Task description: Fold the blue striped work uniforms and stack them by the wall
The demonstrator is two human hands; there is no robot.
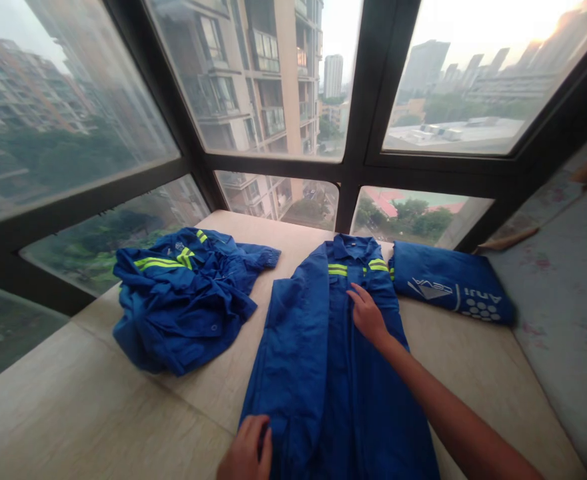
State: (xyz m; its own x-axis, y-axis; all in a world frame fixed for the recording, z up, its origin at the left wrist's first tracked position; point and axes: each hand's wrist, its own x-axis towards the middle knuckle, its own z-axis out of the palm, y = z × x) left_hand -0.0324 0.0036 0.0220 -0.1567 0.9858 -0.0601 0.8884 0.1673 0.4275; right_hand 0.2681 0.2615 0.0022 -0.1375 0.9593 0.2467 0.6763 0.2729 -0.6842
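A blue work jacket (341, 373) with yellow-green reflective stripes lies face up and lengthwise on the pale ledge, its collar toward the windows. One sleeve (298, 347) is laid down along its left side. My right hand (367, 317) rests on the jacket's chest near the front placket, fingers stretched out and holding nothing. At the bottom of the view, my left hand (246, 450) is by the jacket's lower left edge. Its thumb and fingers are apart, with no cloth visible between them.
A crumpled blue jacket (188, 307) lies at left on the stone-like ledge (183, 427). A folded blue garment (448, 283) with white printed lettering sits at right, beside the patterned wall (568, 320). Dark-framed windows (363, 170) border the far and left sides.
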